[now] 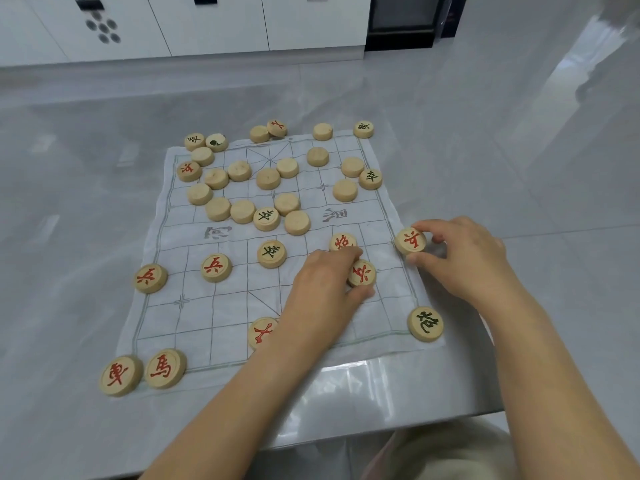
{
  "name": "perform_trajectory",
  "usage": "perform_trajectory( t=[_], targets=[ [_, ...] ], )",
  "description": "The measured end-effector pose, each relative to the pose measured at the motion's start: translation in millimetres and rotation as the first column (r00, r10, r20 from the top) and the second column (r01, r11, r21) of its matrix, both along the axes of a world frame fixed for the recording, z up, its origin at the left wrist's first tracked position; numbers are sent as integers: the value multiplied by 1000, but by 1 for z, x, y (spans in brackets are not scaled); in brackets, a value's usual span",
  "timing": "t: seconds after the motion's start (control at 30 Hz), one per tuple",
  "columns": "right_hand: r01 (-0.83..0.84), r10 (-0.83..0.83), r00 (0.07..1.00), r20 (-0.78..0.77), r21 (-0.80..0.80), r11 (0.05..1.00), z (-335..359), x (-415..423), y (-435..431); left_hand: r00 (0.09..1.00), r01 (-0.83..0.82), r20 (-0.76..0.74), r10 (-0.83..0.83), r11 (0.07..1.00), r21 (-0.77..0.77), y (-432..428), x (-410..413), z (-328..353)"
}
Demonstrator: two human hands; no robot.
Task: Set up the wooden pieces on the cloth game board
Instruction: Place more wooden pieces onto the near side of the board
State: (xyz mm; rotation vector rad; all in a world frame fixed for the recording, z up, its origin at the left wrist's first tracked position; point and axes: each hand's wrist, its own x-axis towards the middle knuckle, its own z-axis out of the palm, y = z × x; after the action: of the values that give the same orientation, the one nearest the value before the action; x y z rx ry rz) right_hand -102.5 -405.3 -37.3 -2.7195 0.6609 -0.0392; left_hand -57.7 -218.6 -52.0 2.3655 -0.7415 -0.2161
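Observation:
A white cloth game board (194, 313) with a printed grid lies on the grey table. Round wooden pieces sit on it: several face-down blank ones (242, 211) crowd the far half, and red-lettered ones (216, 267) stand along the near rows. My left hand (322, 289) grips a red-lettered piece (362, 273) on the board's right side. My right hand (464, 258) pinches another red-lettered piece (410, 240) at the board's right edge. A red piece (343, 242) lies just beyond my left fingers, and another (261, 332) is partly hidden under my left wrist.
Two red pieces (121, 375) (165, 368) sit at the near left corner and a black-lettered piece (425, 323) at the near right corner. Several pieces (363, 129) lie off the cloth's far edge. The table's near edge (381, 434) runs under my forearms. White cabinets (207, 26) stand behind.

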Motion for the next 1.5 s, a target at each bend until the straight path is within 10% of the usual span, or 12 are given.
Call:
perform_trajectory(
  t=[1.5],
  targets=[
    [7, -10, 997, -78, -36, 999, -8, 17, 14, 984, -148, 109, 139, 985, 84, 38, 38, 35]
  ],
)
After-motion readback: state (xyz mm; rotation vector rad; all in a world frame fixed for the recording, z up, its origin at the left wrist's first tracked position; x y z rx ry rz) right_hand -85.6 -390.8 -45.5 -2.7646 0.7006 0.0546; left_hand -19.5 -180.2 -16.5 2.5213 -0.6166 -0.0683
